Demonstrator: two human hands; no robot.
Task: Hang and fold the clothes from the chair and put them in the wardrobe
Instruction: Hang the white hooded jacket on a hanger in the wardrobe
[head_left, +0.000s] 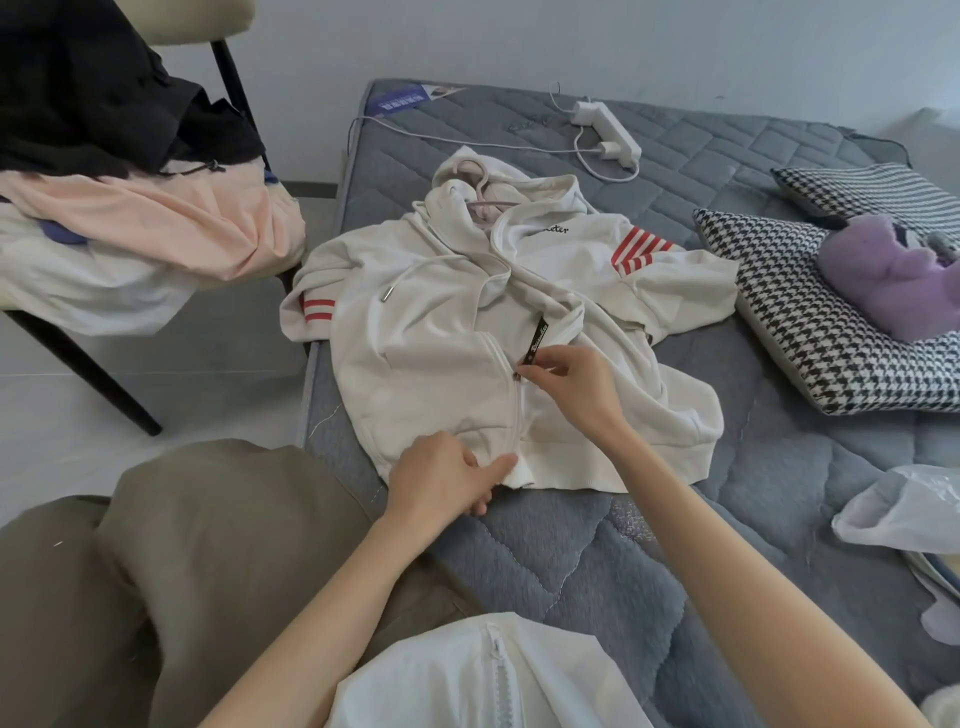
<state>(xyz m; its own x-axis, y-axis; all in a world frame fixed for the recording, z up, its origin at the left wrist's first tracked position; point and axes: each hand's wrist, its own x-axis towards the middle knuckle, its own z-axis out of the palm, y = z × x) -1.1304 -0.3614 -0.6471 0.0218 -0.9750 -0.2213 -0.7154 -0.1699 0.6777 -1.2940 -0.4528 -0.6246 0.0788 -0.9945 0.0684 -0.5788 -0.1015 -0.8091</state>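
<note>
White hoodie (431, 353) lies flat on the bed (571, 561), a pink hanger (480, 200) in its neck. The right hand (576, 384) pinches the black zip pull (535, 340); the left hand (441, 480) grips its hem (571, 480).

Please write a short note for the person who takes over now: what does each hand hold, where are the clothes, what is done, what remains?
Left hand: holds the hem of the white hoodie at the foot of the zip.
Right hand: pinches the black zip pull, partway up.
The hoodie lies front up on the mattress, with the pink hanger in its neck. More clothes are piled on the chair.
Done: hanger in, lower zip closed.
Left: finish the zip, hang it, then the pile. The wardrobe is not in view.
</note>
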